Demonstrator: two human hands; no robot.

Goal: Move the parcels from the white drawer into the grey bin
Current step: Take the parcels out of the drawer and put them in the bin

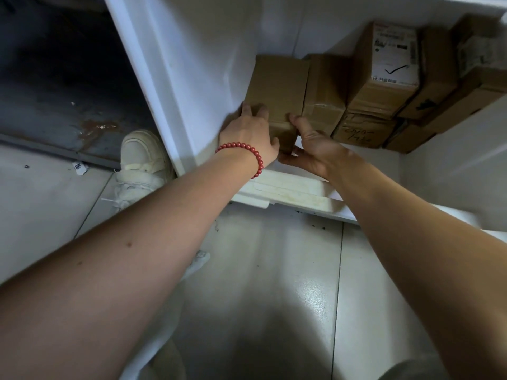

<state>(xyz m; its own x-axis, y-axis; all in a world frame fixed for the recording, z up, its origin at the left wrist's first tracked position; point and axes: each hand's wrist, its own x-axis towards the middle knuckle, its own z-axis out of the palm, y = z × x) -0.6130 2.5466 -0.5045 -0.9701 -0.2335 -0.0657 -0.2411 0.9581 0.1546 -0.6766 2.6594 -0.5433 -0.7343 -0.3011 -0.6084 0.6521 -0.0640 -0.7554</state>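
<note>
White drawer (192,78) holds brown parcels (395,86) in a packed row. The plain parcel (277,83) sits leftmost, against the drawer wall and touching a taped neighbour (326,89). Left hand (252,135) (red bracelet (247,149) on the wrist) has its fingers (248,108) curled on the near-left edge. Right hand (315,152) clamps the near-right corner, fingers probably underneath.

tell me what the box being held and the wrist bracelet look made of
The box looks like plain brown cardboard, matte, with softly creased edges. The bracelet is glossy red round beads showing highlights, perhaps glass, stone or plastic; cannot tell which.
</note>
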